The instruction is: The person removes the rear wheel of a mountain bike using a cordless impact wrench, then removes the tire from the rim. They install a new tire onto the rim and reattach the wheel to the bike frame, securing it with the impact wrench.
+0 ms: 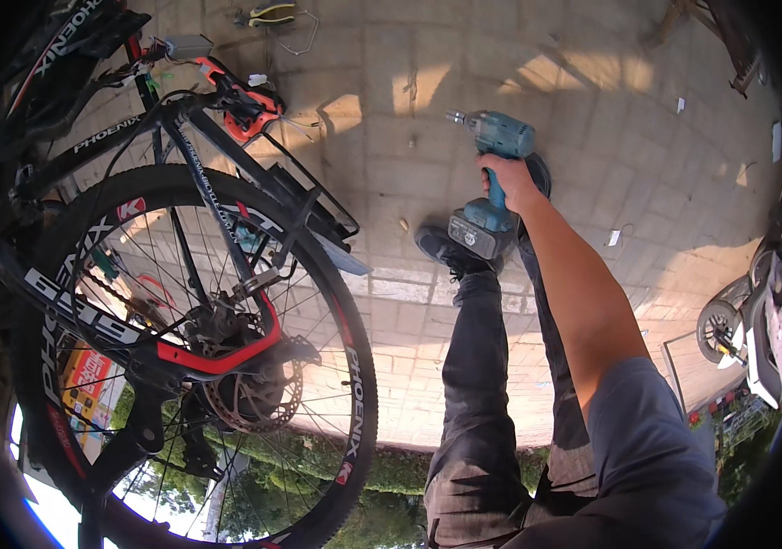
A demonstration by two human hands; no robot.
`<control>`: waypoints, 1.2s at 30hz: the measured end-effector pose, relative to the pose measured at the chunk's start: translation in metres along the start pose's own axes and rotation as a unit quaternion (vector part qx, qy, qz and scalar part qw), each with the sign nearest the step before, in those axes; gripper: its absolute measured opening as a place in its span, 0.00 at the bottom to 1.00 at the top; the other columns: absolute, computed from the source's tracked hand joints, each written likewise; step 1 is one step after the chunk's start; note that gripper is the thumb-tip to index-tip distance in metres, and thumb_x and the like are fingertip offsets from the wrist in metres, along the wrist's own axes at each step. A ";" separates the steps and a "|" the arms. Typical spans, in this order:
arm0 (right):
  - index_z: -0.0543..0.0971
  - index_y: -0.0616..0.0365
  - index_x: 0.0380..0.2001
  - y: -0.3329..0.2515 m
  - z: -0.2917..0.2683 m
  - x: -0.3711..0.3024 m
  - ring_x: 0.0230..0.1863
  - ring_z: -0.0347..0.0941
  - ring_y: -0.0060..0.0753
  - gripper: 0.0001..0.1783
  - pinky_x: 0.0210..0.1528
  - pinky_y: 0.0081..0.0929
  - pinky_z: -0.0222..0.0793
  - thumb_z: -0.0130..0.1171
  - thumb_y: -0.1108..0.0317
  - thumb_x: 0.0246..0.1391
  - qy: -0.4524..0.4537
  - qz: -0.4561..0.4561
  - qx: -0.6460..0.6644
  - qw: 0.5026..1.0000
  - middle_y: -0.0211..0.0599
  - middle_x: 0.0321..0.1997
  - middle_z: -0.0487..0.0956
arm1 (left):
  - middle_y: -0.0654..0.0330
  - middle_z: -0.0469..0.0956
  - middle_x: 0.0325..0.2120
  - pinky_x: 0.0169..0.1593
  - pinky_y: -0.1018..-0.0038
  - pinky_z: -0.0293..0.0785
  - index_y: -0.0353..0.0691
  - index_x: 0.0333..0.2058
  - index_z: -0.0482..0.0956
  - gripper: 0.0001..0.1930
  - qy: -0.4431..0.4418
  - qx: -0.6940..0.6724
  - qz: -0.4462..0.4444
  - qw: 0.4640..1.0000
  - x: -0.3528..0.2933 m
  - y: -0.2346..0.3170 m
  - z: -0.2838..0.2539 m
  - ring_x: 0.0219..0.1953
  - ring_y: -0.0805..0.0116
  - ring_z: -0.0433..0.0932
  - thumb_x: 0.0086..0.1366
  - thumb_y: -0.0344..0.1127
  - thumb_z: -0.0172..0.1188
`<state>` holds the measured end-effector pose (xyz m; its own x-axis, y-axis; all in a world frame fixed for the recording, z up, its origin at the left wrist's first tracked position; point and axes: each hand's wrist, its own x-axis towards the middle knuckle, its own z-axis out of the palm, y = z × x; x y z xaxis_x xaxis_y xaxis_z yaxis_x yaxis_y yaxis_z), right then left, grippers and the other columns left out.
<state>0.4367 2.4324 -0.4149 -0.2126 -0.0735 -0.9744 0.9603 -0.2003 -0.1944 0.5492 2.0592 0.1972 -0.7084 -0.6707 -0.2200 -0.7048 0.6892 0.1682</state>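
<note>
My right hand [510,181] is closed round the handle of a teal cordless impact driver [503,135]. Its silver nose points left, and a grey battery pack [475,236] sits at its base. The tool is held out above my dark shoes, apart from the bicycle. To the left stands a black and red bicycle frame [103,137], its large spoked wheel [365,384] nearest me. A brake disc [226,407] shows at the hub, and a black rack [318,206] extends beside the tyre. My left hand is outside the picture.
Yellow-handled pliers [272,14] lie on the paved ground [409,183] at the far side. An orange-red part [249,114] with loose wires is by the bicycle frame. Scraps of white paper [614,237] dot the paving. Another two-wheeler [761,339] stands at the right edge.
</note>
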 end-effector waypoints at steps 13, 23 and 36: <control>0.80 0.59 0.35 -0.023 0.126 -0.188 0.43 0.72 0.38 0.12 0.45 0.33 0.67 0.64 0.66 0.48 -0.153 -0.328 -0.240 0.901 0.38 0.33 0.76 | 0.34 0.43 0.66 0.68 0.55 0.50 0.24 0.66 0.38 0.48 -0.011 -0.048 0.015 0.999 -0.010 -0.028 -0.043 0.68 0.40 0.49 0.56 0.46 0.51; 0.81 0.51 0.32 0.026 0.227 -0.299 0.47 0.69 0.32 0.15 0.53 0.44 0.52 0.70 0.60 0.40 -0.232 -0.495 -0.414 0.728 0.26 0.34 0.77 | 0.34 0.42 0.66 0.69 0.54 0.45 0.25 0.66 0.38 0.48 -0.032 -0.029 0.099 0.994 -0.028 -0.095 -0.075 0.68 0.40 0.47 0.55 0.45 0.51; 0.80 0.52 0.28 0.022 0.231 -0.279 0.44 0.72 0.37 0.12 0.49 0.39 0.54 0.68 0.62 0.38 -0.312 -0.379 -0.374 0.786 0.32 0.32 0.79 | 0.32 0.44 0.65 0.69 0.54 0.43 0.23 0.66 0.39 0.49 -0.003 -0.102 0.055 0.993 -0.019 -0.042 -0.043 0.68 0.39 0.46 0.54 0.48 0.51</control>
<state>0.4757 2.2231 -0.1214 -0.5985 -0.7227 -0.3457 0.3022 0.1960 -0.9329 0.5905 2.0316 0.2362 -0.7816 -0.5925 -0.1951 -0.6168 0.6874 0.3834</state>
